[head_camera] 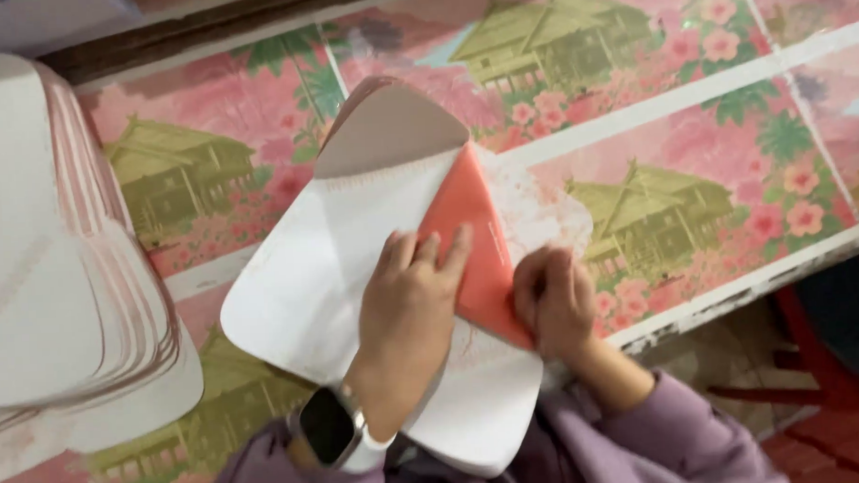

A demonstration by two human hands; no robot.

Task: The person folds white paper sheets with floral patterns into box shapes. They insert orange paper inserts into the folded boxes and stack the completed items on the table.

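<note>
An unfolded envelope blank lies flat on a patterned tablecloth, near the table's front edge. The left hand rests on its middle, fingertips on a folded-in side flap. The right hand sits just right of it, on the same flap. A stack of envelope blanks stands well to the left

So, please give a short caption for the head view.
Two hands fold an orange flap over white card on a flowered table.
</note>
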